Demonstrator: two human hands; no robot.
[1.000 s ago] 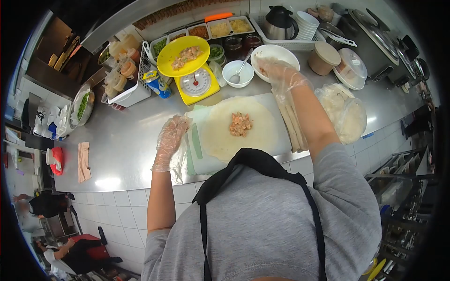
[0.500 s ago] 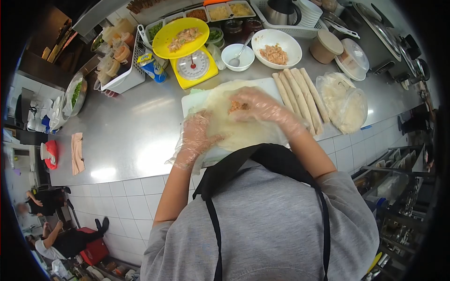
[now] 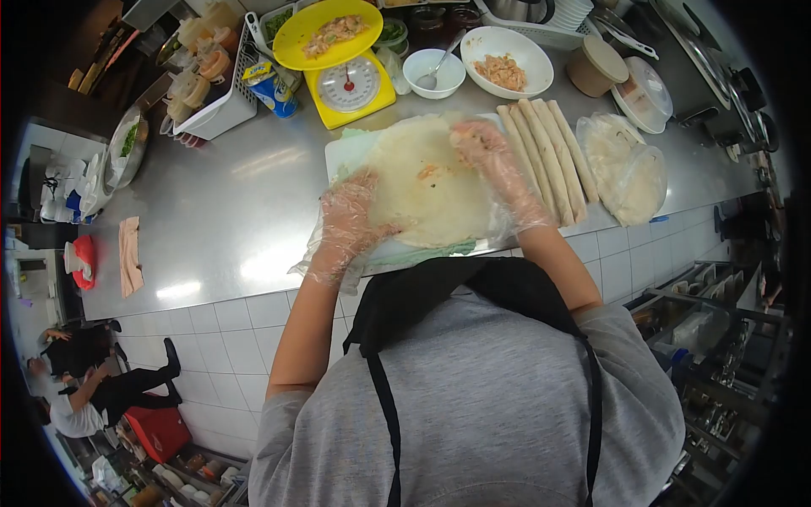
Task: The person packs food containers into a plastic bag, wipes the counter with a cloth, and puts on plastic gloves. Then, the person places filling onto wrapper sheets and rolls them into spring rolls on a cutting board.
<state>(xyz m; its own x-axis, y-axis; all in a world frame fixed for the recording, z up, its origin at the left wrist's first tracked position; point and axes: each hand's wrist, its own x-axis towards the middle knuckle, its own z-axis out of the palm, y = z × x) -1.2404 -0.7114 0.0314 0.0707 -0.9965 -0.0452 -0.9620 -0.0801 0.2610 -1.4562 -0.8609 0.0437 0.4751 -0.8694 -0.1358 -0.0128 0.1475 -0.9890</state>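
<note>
A thin pale round wrapper (image 3: 405, 198) lies spread on a white cutting board (image 3: 340, 154). A little reddish filling (image 3: 434, 171) is smeared near its middle. My left hand (image 3: 351, 211), in a clear plastic glove, rests at the wrapper's left edge with its thumb apart from the fingers. Over the wrapper's upper right edge, my gloved right hand (image 3: 490, 156) has its fingers curled around reddish filling, which is partly hidden. Several long pale rolls (image 3: 549, 160) lie side by side just right of this hand.
A yellow scale (image 3: 372, 93) carries a yellow plate (image 3: 291, 46) of filling. Beyond the board stand a bowl with a spoon (image 3: 429, 82) and a white bowl (image 3: 541, 72) of filling. A bag of wrappers (image 3: 629, 177) lies at right. Two people (image 3: 110, 380) are at far left.
My right hand has moved from the wrapper's middle to its upper right edge, with filling gathered in its fingers. Only a smear remains where filling was. My left hand stays at the left edge.
</note>
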